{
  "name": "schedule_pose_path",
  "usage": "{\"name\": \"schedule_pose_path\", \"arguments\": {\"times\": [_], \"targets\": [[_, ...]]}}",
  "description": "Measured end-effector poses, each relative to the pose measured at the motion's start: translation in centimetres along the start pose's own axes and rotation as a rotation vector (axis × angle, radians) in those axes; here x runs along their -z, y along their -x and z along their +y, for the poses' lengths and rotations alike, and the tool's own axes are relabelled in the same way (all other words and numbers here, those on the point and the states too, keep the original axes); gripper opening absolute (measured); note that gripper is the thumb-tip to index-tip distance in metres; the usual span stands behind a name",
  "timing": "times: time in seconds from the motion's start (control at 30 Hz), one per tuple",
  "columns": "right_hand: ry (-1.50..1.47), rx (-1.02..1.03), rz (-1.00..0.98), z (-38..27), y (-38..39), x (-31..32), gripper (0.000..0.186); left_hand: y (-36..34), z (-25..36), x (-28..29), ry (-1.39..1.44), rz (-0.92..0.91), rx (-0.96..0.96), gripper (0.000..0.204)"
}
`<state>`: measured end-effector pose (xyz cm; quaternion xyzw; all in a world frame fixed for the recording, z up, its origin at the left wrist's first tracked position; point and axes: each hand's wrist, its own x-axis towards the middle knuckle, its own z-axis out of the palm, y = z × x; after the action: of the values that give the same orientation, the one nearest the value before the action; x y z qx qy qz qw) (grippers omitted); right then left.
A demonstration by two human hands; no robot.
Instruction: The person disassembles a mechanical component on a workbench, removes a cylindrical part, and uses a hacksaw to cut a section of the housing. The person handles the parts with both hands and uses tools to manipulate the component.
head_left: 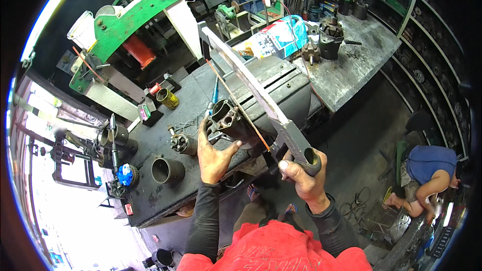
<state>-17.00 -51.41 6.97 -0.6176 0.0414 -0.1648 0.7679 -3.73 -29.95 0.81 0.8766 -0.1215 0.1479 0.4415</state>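
Observation:
My right hand (306, 175) grips the handle of a large hacksaw (256, 95), its frame slanting up toward the back and its orange blade (236, 101) running below the frame beside a hollow dark metal housing (228, 123). My left hand (216, 155) has its fingers and thumb curved around the left and lower side of that housing, which sits at the vise (281, 90). A blue-handled tool (215, 90) lies behind the housing. On the bench (155, 195), left of my left hand, stand a gear-like part (183, 144) and an empty metal cylinder (167, 170).
A green-and-white press frame (130, 17) stands back left. A side table (366, 70) holds metal parts (330, 42) and a printed bag (281, 35). Shelving (416, 70) lines the right. A person in blue (427, 170) crouches low at right. Cables (356, 206) lie on the floor.

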Motion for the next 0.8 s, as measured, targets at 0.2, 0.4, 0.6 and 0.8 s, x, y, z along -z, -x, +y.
{"name": "schedule_pose_path", "arguments": {"times": [0.2, 0.4, 0.6, 0.8], "targets": [[0.055, 0.031, 0.003, 0.5, -0.4, -0.5, 0.021, -1.5, 1.0, -1.6, 0.06, -0.013, 0.094, 0.11], [0.133, 0.075, 0.002, 0.4, 0.0, -0.7, 0.019, -2.5, 1.1, -1.0, 0.082, -0.052, 0.111, 0.092], [0.192, 0.093, -0.006, 0.3, 0.3, -0.7, 0.021, -3.3, 0.6, -0.4, 0.001, -0.071, 0.04, 0.091], [0.225, 0.12, -0.027, 0.4, 0.4, -0.9, 0.021, -3.6, 0.5, -0.3, 0.088, -0.091, 0.077, 0.085]]}}
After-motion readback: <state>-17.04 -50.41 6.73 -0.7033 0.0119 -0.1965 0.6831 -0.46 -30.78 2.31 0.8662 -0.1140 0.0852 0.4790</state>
